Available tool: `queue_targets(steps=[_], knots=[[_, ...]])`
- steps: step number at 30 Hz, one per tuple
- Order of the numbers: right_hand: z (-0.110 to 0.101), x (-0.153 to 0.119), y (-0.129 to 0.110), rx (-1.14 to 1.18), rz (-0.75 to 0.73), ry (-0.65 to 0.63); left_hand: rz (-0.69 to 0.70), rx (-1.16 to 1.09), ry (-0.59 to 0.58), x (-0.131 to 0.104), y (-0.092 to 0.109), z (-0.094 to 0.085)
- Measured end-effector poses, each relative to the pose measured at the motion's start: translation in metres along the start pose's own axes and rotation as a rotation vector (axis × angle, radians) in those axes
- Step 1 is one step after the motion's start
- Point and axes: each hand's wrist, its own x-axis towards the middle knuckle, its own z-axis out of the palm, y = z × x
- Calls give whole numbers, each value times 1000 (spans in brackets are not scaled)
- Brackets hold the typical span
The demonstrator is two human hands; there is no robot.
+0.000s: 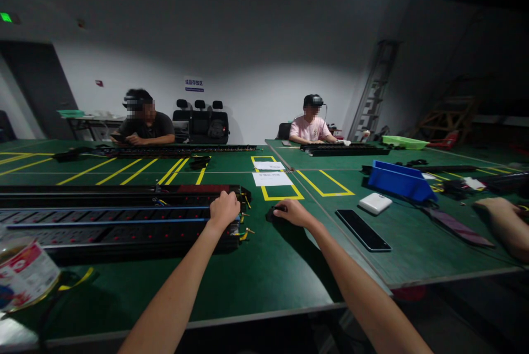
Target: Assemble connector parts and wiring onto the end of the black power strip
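Note:
Several long black power strips (124, 235) with rows of sockets and red dots lie side by side at the left, with yellow-green wires (247, 234) sticking out of their right ends. My left hand (225, 210) is closed over the right end of one strip, by a blue edge line; its fingertips are partly hidden. To the right of the strip ends, my right hand (294, 213) pinches a small black part (271, 213) at the green table top. That part is too dark to name more closely.
A black phone (362, 230), a white case (375, 203) and a blue bin (400, 182) stand at the right. Another person's hand (504, 224) is at the far right. A tin (27, 274) sits at front left. Two people (144, 128) sit across the table near more strips.

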Motion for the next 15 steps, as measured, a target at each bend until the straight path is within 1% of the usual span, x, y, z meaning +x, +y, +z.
queue_targets(steps=[10, 15], knots=[[0, 2, -3, -36, -11, 31, -15, 14, -12, 0, 0, 0], [2, 2, -2, -40, -7, 114, -8, -1, -9, 1, 0, 1]])
